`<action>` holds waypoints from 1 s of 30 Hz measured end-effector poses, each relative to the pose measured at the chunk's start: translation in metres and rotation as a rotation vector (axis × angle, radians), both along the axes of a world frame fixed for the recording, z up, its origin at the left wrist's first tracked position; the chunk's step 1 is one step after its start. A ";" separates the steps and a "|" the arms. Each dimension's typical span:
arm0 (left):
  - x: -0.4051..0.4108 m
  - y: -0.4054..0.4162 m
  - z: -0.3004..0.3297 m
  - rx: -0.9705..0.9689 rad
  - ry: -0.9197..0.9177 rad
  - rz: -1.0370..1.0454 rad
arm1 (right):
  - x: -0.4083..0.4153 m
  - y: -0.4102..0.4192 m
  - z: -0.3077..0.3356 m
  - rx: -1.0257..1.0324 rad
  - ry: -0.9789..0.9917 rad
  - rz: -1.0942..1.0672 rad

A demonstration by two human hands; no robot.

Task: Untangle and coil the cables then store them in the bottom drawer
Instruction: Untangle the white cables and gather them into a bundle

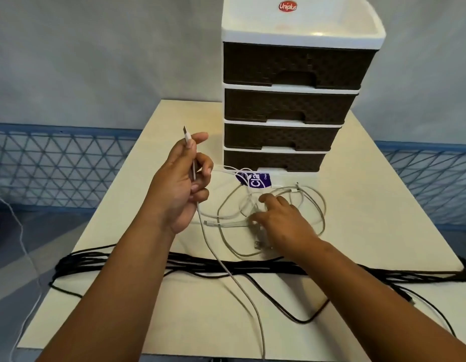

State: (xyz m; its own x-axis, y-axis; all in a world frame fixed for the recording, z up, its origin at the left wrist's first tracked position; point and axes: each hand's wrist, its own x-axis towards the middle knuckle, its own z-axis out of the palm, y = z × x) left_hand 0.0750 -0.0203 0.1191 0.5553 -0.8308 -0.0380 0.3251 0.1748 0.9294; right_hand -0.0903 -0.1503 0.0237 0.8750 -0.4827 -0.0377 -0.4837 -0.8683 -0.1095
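My left hand [183, 184] is raised above the table and grips a white cable [228, 270] near its plug end, which sticks up past my thumb. The cable runs down from that hand toward the near table edge. My right hand [281, 218] rests with spread fingers on a loose tangle of pale cables [315, 205] lying in front of the drawer unit. A long black cable [226, 265] lies bundled across the table under both forearms. The bottom drawer [273, 160] of the brown-and-white drawer unit [292, 66] is closed.
A purple-and-white packet [255, 180] lies against the foot of the drawer unit. The cream table [370, 231] ends close on the left and right. A blue mesh barrier [56, 168] runs behind it. Another white cable [25, 257] hangs off the left side.
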 end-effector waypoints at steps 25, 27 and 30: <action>0.000 -0.033 0.003 -0.013 0.113 0.123 | 0.059 0.034 0.128 1.025 -1.067 -0.366; -0.007 -0.036 0.002 0.017 0.067 0.139 | 0.063 0.041 0.113 1.049 -1.126 -0.382; -0.015 -0.039 0.001 0.097 -0.003 0.133 | 0.067 0.048 0.103 1.063 -1.170 -0.379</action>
State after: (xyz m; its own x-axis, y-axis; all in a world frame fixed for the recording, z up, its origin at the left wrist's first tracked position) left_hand 0.0595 -0.0592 0.1205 0.6602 -0.7425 -0.1130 0.3027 0.1254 0.9448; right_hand -0.0238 -0.1025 0.1264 0.5070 -0.8575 0.0875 0.1332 -0.0223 -0.9908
